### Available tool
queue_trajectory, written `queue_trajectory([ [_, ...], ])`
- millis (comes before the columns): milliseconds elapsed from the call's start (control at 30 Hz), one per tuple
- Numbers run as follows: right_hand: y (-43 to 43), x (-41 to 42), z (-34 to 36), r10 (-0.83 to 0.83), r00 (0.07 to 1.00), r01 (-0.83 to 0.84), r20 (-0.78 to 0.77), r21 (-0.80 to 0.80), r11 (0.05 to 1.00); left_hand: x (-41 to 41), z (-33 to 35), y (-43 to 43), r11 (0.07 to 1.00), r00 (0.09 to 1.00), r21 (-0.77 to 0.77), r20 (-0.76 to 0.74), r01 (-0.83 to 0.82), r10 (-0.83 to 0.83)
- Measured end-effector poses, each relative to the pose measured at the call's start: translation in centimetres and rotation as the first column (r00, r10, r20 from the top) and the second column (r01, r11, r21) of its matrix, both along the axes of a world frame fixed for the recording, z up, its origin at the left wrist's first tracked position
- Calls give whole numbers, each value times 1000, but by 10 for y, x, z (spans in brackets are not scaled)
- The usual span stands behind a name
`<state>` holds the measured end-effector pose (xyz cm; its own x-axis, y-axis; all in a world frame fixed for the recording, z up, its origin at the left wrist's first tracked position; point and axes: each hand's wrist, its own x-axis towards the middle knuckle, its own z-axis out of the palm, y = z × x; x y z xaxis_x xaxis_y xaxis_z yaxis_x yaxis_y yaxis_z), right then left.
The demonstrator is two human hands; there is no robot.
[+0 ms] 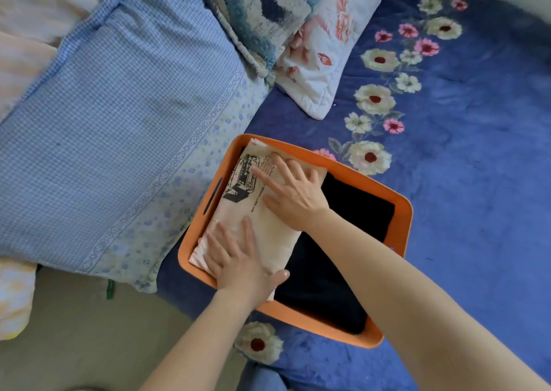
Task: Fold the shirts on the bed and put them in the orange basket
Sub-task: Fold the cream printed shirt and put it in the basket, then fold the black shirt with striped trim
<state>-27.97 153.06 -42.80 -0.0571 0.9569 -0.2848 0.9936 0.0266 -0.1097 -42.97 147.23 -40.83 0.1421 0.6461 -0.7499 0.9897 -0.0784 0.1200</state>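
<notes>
Now spread, left hand (pixel 238 261) and right hand (pixel 293 195) press 1 cream shirt (pixel 265 231) in 1 basket (pixel 403 211).

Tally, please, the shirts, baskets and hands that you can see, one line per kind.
Shirts: 2, cream printed shirt and black shirt
Baskets: 1, orange basket
Hands: 2, left hand and right hand
Total: 5

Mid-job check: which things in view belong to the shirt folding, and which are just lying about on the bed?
Job in hand:
orange basket
white printed shirt, pressed flat in the basket by the left hand and right hand
black garment, also in the basket

Lying about:
blue checked pillow
white floral pillow
fuzzy blue cushion
blue flowered blanket
</notes>
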Motion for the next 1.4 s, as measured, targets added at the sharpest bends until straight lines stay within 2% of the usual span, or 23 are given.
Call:
queue_trajectory([
  [167, 8, -2, -21, -20, 999, 17, -50, -61, 998, 6, -24, 0, 1000, 995, -26, -98, 12, -14],
  [267, 16, 2, -29, -42, 994, 26, -103, -151, 988, 12, -31, 7, 998, 988, -65, -151, 21, -31],
  [500, 12, 4, -22, -39, 988, 6, -147, -224, 975, 14, -36, 8, 993, 981, -114, -189, 12, -34],
  [633, -12, 8, 0, -15, 993, -3, -115, -152, 988, 6, -28, 5, 992, 990, -118, -133, 32, -48],
  [800, -100, 28, 35, -180, 976, 155, -119, -196, 968, 8, 3, -15, 998, 999, -43, 4, 47, -47],
  [900, -159, 37, 62, -312, 942, 288, -122, -180, 940, 22, 23, -39, 991, 985, 83, 130, 105, -115],
  [1033, -253, 52, 108, -456, 886, 443, -84, -141, 886, 65, 54, -86, 926, 922, 245, 189, 289, -338],
  [1167, -381, 82, 151, -675, 737, 671, 19, -135, 729, 129, 87, -174, 774, 750, 303, 220, 555, -624],
  [1233, -417, 94, 160, -729, 684, 727, 41, -120, 676, 147, 96, -203, 731, 705, 294, 208, 616, -678],
  [1300, -483, 108, 181, -802, 593, 805, 75, -85, 587, 176, 113, -260, 654, 612, 304, 234, 692, -756],
  [1400, -571, 126, 197, -855, 509, 860, 98, -28, 509, 210, 133, -334, 568, 503, 371, 263, 735, -823],
])
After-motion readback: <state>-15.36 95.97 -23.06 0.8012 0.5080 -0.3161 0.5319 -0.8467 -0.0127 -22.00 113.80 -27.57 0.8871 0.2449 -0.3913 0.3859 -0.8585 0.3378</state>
